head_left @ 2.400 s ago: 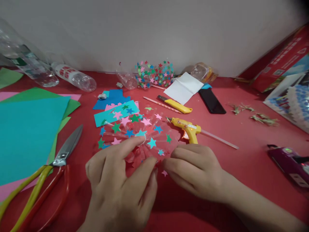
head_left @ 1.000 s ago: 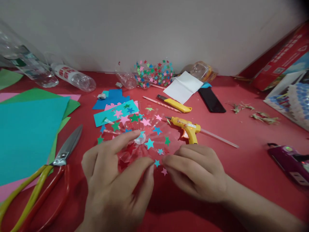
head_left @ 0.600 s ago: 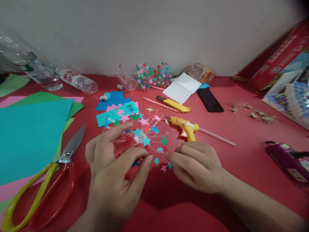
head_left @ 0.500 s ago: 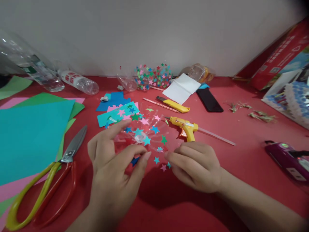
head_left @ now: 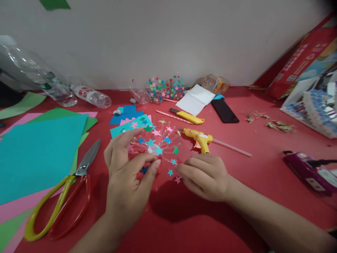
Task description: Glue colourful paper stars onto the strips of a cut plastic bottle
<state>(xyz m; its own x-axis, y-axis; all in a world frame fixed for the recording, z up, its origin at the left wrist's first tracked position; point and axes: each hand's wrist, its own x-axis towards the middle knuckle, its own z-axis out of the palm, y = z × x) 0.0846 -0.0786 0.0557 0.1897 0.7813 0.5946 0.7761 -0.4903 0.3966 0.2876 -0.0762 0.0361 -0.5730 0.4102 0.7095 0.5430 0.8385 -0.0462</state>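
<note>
Red tabletop (head_left: 181, 228) under everything, clock centred on a clear plastic piece (head_left: 152, 149) dotted with paper stars (head_left: 159, 151). Left hand (head_left: 127, 179) at 7 o'clock, thumb and fingertip close together, other fingers apart; can't tell if pinching anything. Right hand (head_left: 204, 177) at 4, fingers curled and bunched, grip hidden. Chunky scissors (head_left: 82, 170) open at 8. Yellow glue gun (head_left: 200, 136) lying at 3. Farther back: yellow cutter (head_left: 191, 117) between 1 and 2, black phone (head_left: 225, 110) at 2, red-lettered bottle (head_left: 89, 96) on its side at 10.
</note>
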